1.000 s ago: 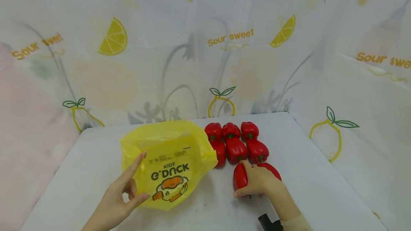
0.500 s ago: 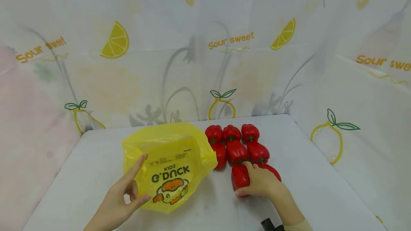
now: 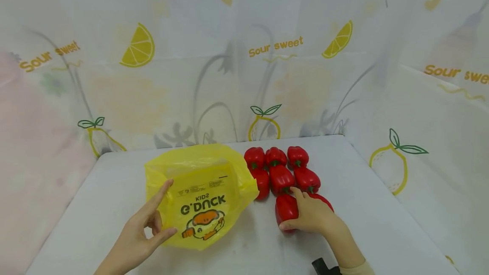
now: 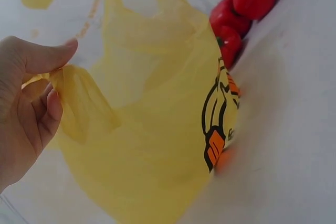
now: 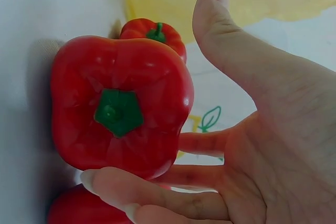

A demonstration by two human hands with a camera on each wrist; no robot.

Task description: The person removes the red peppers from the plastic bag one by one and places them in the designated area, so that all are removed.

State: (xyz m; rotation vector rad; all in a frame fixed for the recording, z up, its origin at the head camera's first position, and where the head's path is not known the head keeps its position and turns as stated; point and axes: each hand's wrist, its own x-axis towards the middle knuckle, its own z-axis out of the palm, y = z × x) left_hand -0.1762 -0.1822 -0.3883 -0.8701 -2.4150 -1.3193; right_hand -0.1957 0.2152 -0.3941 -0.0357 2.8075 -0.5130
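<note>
My left hand (image 3: 139, 234) holds a yellow plastic bag (image 3: 206, 224) with a duck print. In the left wrist view, one handle (image 4: 79, 95) of the bag is gathered between thumb and curled fingers. The bag's mouth gapes toward the back. My right hand (image 3: 315, 215) is at a red bell pepper (image 3: 285, 211) in the front row. The right wrist view shows this pepper's green stem (image 5: 118, 113) facing the camera. There the thumb (image 5: 226, 30) stands away from the pepper while the other fingers lie loosely along its side. Another front pepper (image 3: 322, 200) is partly hidden behind that hand.
Several more red bell peppers (image 3: 282, 179) stand in rows behind, right of the bag. All rest on a white table (image 3: 382, 224). A patterned curtain (image 3: 191, 75) hangs around its back and sides. A black device (image 3: 322, 266) sits by the right wrist.
The front pepper has shifted slightly left and turned, closer in line with the row behind. My right thumb and fingers have loosened around it. The left hand and bag stay nearly still.
</note>
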